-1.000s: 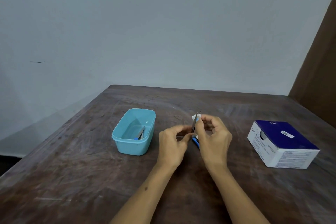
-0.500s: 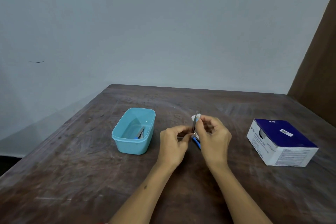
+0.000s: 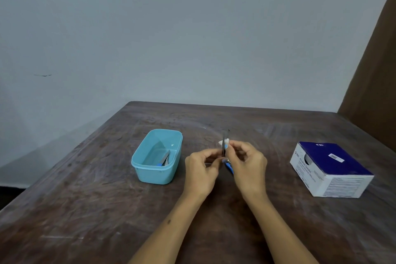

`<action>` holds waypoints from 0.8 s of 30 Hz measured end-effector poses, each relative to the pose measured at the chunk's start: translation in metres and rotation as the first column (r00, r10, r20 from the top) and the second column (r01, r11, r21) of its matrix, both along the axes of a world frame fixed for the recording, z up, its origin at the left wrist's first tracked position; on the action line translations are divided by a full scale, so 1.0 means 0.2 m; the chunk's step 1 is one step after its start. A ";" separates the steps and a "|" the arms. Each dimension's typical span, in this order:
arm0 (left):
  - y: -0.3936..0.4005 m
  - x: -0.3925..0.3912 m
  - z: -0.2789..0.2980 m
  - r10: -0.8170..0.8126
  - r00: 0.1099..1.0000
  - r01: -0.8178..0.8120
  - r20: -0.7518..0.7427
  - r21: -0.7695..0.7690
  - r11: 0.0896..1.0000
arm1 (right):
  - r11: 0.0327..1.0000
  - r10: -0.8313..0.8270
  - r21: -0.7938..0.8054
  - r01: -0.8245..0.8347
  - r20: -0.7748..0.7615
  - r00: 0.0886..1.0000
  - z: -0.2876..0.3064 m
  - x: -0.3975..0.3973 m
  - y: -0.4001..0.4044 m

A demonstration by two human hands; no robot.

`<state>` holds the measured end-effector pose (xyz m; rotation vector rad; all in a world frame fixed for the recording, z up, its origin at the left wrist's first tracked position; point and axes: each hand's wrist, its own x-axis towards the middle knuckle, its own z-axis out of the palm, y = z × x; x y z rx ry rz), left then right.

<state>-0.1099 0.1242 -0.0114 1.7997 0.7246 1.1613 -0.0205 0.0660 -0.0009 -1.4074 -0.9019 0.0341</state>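
Above the middle of the brown table (image 3: 107, 210) my left hand (image 3: 201, 174) pinches a thin metal tool with a blue handle (image 3: 225, 146), blade pointing up. My right hand (image 3: 248, 167) pinches a small white swab (image 3: 226, 142) against the blade's upper part. The blue handle end pokes out below, between the two hands. Most of the tool is hidden by my fingers.
A light blue plastic tub (image 3: 157, 156) stands left of my hands with a few metal, blue-handled tools lying in it. A blue and white box of alcohol swabs (image 3: 330, 169) sits at the right. A wall runs behind the table; a brown panel stands at the far right.
My hands stay together at the same spot; the fingers shift only slightly along the blade. The tub and box have not moved.
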 end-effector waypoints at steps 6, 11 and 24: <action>0.02 0.01 0.00 0.044 0.998 -0.039 0.049 -0.088 0.995 | 0.999 -0.024 0.048 0.024 0.015 1.000 0.02 -0.02 -0.01; 0.03 0.01 -0.01 0.081 0.995 -0.074 0.065 -0.108 0.991 | 0.987 -0.046 0.156 0.037 0.052 0.998 0.03 -0.02 -0.02; 0.01 -0.01 0.01 0.020 1.000 -0.019 -0.018 0.015 1.000 | 0.996 -0.002 0.092 -0.004 0.065 0.998 0.02 -0.02 -0.01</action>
